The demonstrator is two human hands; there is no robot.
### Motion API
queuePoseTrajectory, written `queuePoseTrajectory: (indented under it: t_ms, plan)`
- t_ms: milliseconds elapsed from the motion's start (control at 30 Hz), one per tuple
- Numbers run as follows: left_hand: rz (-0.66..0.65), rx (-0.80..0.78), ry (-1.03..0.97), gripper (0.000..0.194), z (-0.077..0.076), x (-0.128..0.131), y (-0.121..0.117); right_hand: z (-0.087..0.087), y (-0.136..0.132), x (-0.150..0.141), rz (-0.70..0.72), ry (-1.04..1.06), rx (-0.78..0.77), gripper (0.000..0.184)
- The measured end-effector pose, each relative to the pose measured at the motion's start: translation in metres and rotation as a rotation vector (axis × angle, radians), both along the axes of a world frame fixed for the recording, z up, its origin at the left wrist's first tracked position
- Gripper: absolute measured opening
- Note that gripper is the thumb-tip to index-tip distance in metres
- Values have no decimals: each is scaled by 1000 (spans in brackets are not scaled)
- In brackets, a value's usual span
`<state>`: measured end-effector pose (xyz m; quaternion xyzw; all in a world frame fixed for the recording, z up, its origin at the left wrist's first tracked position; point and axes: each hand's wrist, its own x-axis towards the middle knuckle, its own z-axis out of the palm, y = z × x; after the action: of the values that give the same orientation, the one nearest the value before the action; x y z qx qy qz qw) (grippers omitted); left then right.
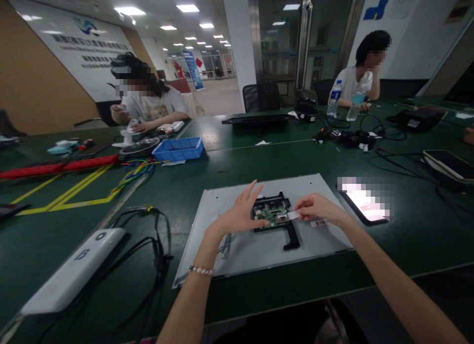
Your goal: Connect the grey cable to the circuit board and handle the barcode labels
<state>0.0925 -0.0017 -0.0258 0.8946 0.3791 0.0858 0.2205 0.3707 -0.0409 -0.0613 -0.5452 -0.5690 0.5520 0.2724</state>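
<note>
With my right fingers (304,208) I pinch closed on a small flat white strip (293,215), at the right edge of the green circuit board (274,216) with black frame. My left hand (235,214) is open, fingers spread, at the board's left side; I cannot tell if it presses. The board lies on a wide pale-grey panel (252,252). I think the strip needs a level, gentle grip, without bending.

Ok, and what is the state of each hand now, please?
Left hand: open, fingers spread, holding nothing visible, thumb at the green circuit board.
Right hand: closed, pinching a small pale piece.
</note>
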Motion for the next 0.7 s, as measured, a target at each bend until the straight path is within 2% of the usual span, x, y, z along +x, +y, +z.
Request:
queuePoseTrajectory:
  t_ms: [100,200,400,700]
  plan:
    - [-101,91,-66,70,9,19,-11,-3,1,-4,-3,6,4,9]
    - [-245,143,-73,49,7,38,-20,-10,3,-5,-6,46,8,9]
    - [-328,209,-36,37,-5,58,-30,-18,6,-5,21,59,23,12]
    - [-315,237,-26,28,-4,61,-31,-11,0,-10,11,-89,202,13]
